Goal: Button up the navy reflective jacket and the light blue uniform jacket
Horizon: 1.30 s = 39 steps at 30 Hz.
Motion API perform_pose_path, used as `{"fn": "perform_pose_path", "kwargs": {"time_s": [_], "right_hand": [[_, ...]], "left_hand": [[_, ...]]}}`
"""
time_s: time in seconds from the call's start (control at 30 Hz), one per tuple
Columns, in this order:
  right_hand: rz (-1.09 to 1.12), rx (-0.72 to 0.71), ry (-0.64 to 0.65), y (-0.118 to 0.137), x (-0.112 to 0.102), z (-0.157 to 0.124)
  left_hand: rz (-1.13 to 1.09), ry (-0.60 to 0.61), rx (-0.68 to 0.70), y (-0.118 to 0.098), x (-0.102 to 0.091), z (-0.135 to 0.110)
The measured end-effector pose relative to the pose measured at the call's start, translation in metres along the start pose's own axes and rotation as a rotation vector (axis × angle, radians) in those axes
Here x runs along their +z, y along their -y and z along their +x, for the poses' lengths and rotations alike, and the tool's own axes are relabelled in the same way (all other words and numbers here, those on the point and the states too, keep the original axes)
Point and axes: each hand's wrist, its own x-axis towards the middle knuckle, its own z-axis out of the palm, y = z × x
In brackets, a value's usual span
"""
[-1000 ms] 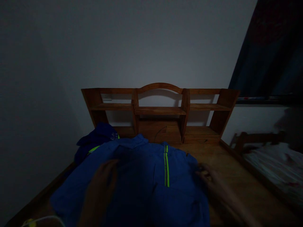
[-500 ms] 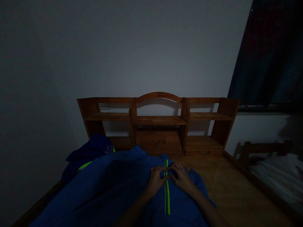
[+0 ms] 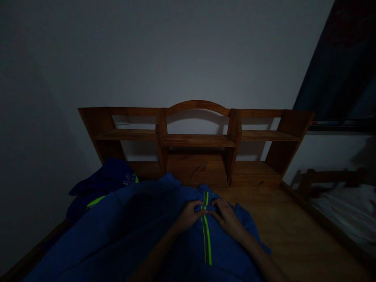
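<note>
A large blue garment point(image 3: 141, 231) lies spread over the wooden bed surface, with a yellow-green and grey stripe point(image 3: 207, 243) running down its right part. My left hand point(image 3: 188, 216) is closed on the cloth at the stripe's left side. Facing it from the right, my right hand point(image 3: 229, 220) also pinches the cloth, thumb and fingers close together. Between the two hands a small fold of the blue cloth crosses the stripe. The fingertips nearly meet there. Dim light hides the finer details of the garment.
A darker blue garment point(image 3: 102, 182) with yellow-green trim lies bunched at the left. Behind stands a wooden shelf headboard point(image 3: 198, 140) against the wall. Bare boards point(image 3: 290, 227) stretch to the right, edged by a rail point(image 3: 323, 225). Beyond lies a pale, sheet-like heap point(image 3: 349, 211).
My view has moved nearer to the headboard. Both hands stay at the stripe, and the cloth between them is now drawn into a clearer crosswise fold.
</note>
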Motion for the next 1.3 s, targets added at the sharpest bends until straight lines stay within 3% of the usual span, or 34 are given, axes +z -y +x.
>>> {"fn": "perform_pose_path", "kwargs": {"time_s": [0.2,0.4,0.6,0.87,1.03,1.3], "right_hand": [[-0.032,-0.023,-0.008,0.0,0.001,0.0],[-0.036,-0.037,-0.017,0.003,0.0,-0.001],[-0.016,-0.026,-0.033,0.001,0.001,0.001],[0.04,-0.07,-0.026,0.007,-0.005,0.003],[0.065,-0.113,-0.012,0.003,-0.005,0.003],[0.092,-0.054,-0.062,-0.001,-0.004,0.004]], "left_hand": [[-0.013,0.026,0.018,-0.005,-0.003,-0.003],[0.116,-0.064,0.084,-0.009,0.002,-0.005],[0.325,-0.226,0.076,-0.008,0.013,-0.003],[0.463,-0.332,0.038,-0.008,0.027,-0.004],[0.472,-0.311,0.057,-0.012,0.025,-0.006],[0.427,-0.269,0.072,-0.02,0.02,-0.007]]}}
